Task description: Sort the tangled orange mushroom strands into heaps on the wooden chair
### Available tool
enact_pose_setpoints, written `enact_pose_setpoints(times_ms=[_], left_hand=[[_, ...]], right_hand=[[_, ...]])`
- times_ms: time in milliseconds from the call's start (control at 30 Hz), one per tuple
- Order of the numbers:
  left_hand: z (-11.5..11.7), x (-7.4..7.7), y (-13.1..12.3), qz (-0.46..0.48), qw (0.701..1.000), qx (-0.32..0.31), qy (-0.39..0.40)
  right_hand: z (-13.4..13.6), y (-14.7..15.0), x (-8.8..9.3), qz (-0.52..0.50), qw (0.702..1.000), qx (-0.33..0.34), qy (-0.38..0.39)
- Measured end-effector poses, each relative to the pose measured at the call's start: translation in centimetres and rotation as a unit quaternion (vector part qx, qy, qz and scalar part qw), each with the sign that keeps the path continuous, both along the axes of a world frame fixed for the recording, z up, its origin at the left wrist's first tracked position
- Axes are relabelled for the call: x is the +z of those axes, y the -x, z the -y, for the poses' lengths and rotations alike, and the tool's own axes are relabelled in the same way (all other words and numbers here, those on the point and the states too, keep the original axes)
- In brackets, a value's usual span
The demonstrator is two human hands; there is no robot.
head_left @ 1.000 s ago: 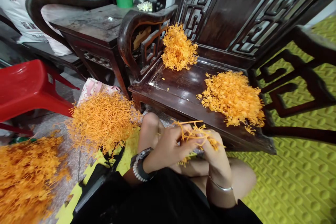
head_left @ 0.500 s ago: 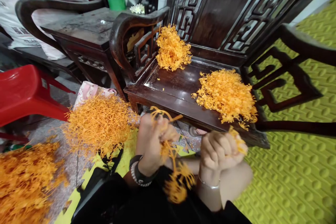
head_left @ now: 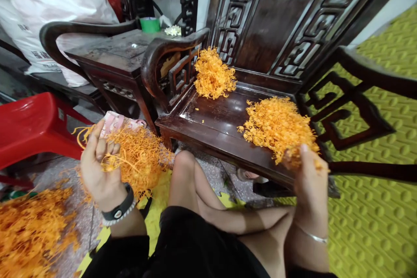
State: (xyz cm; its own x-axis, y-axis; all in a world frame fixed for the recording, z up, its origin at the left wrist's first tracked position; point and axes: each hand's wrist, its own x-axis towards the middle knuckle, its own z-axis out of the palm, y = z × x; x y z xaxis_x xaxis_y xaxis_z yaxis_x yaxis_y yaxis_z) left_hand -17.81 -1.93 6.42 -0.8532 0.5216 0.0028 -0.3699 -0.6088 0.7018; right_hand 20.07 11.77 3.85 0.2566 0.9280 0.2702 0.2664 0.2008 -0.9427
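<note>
- Both hands have parted since the last view: the left hand [head_left: 99, 167] has swung out over the floor-side heap, and the right hand [head_left: 311, 186] has gone to the front edge of the seat.
- Tangled orange strands [head_left: 130, 156] lie across the left fingers and trail past the palm. They look light, thin and springy, and they catch on each other, so a pull at the fingertips would likely drag a whole clump. Taking hold low in the bunch, near the finger roots, looks safer.
- Left fingers are spread and slightly curled, not pinching, with the thumb hidden behind the strands.
- Right thumb stands up at the edge of the seat heap [head_left: 276, 130], its fingers buried in the strands; whether they pinch, I cannot tell.
- Just above the left fingers, a pink-patterned bag [head_left: 112, 122] shows under the strands.
- Beyond the right fingers stands a dark carved wooden chair [head_left: 208, 139], with a smaller orange heap [head_left: 213, 74] by its arm.
- Well left of the left fingers lies a floor heap [head_left: 29, 230], beside a red plastic stool [head_left: 32, 130].
</note>
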Motion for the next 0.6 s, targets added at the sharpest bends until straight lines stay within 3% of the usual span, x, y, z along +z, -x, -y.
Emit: enact_pose_setpoints(times_ms=[133,233,300,400,500,600], left_hand=[[-0.3,-0.7,1.2,0.029,0.999,-0.015,0.01],[-0.2,-0.9,1.5,0.071,0.997,-0.014,-0.012],[0.1,-0.7,1.4,0.081,0.996,-0.038,-0.029],[0.6,-0.1,0.3,0.066,0.994,-0.085,-0.028],[0.9,0.5,-1.5,0.034,0.993,-0.109,-0.01],[0.7,0.8,-3.4,0.013,0.989,-0.149,-0.016]], right_hand=[[-4.6,-3.1,3.1,0.134,0.989,-0.049,-0.028],[-8.1,-4.2,4.3,0.312,0.945,-0.095,-0.011],[-10.2,-4.4,4.5,0.417,0.899,-0.135,0.015],[-12.2,-4.0,4.2,0.504,0.852,-0.125,0.068],[-13.0,-3.6,3.7,0.54,0.826,-0.086,0.135],[-13.2,-3.9,2.9,0.55,0.815,-0.102,0.151]])
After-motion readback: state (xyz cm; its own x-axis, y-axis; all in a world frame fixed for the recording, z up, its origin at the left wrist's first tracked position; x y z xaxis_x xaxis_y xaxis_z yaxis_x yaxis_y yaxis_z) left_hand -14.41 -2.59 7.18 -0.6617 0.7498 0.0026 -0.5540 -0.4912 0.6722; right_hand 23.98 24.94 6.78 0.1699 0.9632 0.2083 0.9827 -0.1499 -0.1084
